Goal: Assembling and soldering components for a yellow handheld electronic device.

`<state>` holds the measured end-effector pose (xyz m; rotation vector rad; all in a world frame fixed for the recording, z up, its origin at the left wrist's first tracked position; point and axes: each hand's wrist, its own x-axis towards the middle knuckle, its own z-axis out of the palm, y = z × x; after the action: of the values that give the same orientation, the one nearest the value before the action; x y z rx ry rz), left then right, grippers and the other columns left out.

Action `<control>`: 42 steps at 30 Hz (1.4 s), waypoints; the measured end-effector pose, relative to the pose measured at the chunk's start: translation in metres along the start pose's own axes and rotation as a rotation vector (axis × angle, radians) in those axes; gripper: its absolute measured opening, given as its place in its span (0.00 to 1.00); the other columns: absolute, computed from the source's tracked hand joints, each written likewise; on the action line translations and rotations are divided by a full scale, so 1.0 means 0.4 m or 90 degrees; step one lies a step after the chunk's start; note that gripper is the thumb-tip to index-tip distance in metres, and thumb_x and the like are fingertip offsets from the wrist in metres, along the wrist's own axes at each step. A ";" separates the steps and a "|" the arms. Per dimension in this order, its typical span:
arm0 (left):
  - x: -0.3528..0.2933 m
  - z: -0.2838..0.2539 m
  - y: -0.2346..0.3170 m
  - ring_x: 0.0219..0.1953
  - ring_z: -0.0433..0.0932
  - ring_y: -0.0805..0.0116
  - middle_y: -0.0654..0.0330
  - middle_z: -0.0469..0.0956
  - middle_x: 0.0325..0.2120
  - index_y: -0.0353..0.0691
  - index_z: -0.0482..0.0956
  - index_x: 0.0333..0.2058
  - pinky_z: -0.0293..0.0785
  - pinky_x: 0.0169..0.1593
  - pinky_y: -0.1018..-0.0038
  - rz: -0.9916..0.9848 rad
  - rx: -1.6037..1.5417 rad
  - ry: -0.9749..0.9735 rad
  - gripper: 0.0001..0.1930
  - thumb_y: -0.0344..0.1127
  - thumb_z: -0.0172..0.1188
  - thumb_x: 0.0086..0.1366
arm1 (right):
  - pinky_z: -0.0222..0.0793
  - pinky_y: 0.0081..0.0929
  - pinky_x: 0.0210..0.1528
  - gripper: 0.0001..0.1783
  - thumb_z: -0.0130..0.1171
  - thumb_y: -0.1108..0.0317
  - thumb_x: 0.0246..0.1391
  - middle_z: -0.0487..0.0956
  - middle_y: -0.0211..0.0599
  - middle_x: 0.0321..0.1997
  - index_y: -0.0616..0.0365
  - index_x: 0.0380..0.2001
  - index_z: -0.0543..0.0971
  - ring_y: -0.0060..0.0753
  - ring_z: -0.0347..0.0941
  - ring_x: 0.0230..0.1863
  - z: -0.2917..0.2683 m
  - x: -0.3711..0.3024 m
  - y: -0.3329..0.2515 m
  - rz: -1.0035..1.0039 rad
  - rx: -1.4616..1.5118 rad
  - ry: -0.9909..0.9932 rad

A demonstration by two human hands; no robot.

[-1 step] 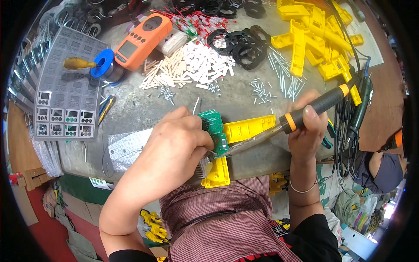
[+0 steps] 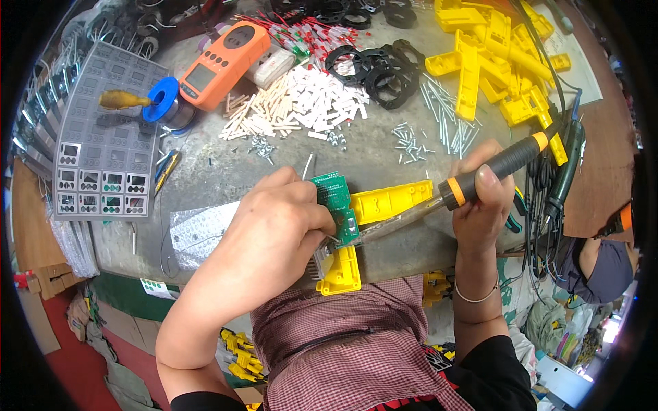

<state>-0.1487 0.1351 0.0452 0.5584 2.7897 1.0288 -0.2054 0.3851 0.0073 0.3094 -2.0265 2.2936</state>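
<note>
My left hand (image 2: 277,216) is closed on a green circuit board (image 2: 334,194), gripping its left side with fingertips near the lower edge. Something thin shows at those fingertips, too small to name. In my right hand (image 2: 483,202) is a soldering iron (image 2: 504,168) with a thick black and orange handle. Its metal shaft slants down to the left, and its tip meets the board's lower right edge, as far as I can see. Under the board lies a yellow plastic housing (image 2: 394,201), partly hidden. A metal finned part (image 2: 321,263) sits below my left fingers.
Behind my hands lie screws (image 2: 411,142), white and beige sticks (image 2: 322,99), black rings (image 2: 391,75) and yellow housings (image 2: 497,55). An orange meter (image 2: 226,65) and a blue solder spool (image 2: 164,103) stand left. Cables and another soldering iron (image 2: 567,168) hang right. Bubble wrap (image 2: 202,229) lies beside my left forearm.
</note>
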 end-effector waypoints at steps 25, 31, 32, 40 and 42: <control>-0.006 -0.013 0.020 0.35 0.70 0.57 0.59 0.72 0.25 0.37 0.82 0.27 0.69 0.40 0.65 0.015 0.037 -0.018 0.09 0.19 0.62 0.44 | 0.49 0.12 0.14 0.15 0.55 0.57 0.53 0.67 0.24 0.15 0.60 0.30 0.71 0.10 0.55 0.12 -0.001 -0.002 0.001 -0.022 0.037 -0.008; -0.015 -0.019 0.002 0.36 0.74 0.57 0.56 0.77 0.28 0.36 0.82 0.28 0.71 0.41 0.68 0.018 -0.032 0.097 0.09 0.19 0.61 0.46 | 0.49 0.12 0.14 0.15 0.54 0.57 0.53 0.67 0.24 0.15 0.60 0.30 0.71 0.10 0.54 0.12 -0.007 -0.001 0.004 -0.039 0.033 -0.008; -0.009 -0.026 -0.013 0.35 0.75 0.56 0.56 0.78 0.28 0.36 0.81 0.30 0.71 0.42 0.67 -0.031 0.020 0.167 0.09 0.20 0.61 0.48 | 0.49 0.12 0.14 0.15 0.54 0.57 0.53 0.67 0.24 0.14 0.60 0.30 0.71 0.10 0.54 0.12 -0.006 0.001 0.001 -0.022 0.035 -0.003; 0.059 0.000 -0.038 0.30 0.79 0.69 0.56 0.80 0.26 0.34 0.74 0.39 0.72 0.38 0.73 -0.240 -0.129 0.157 0.13 0.23 0.63 0.55 | 0.49 0.12 0.15 0.14 0.53 0.59 0.53 0.67 0.25 0.15 0.61 0.30 0.71 0.11 0.55 0.12 -0.003 -0.002 -0.005 0.008 0.035 0.019; 0.049 0.003 -0.054 0.31 0.78 0.75 0.57 0.81 0.26 0.33 0.73 0.40 0.72 0.38 0.75 -0.246 -0.181 0.146 0.14 0.23 0.63 0.55 | 0.49 0.13 0.15 0.14 0.53 0.59 0.53 0.67 0.25 0.15 0.61 0.30 0.71 0.11 0.55 0.13 -0.002 0.002 -0.007 0.010 0.031 0.007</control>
<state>-0.1731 0.1282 0.0309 -0.1376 2.6989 1.4288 -0.2059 0.3862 0.0101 0.2833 -1.9772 2.3510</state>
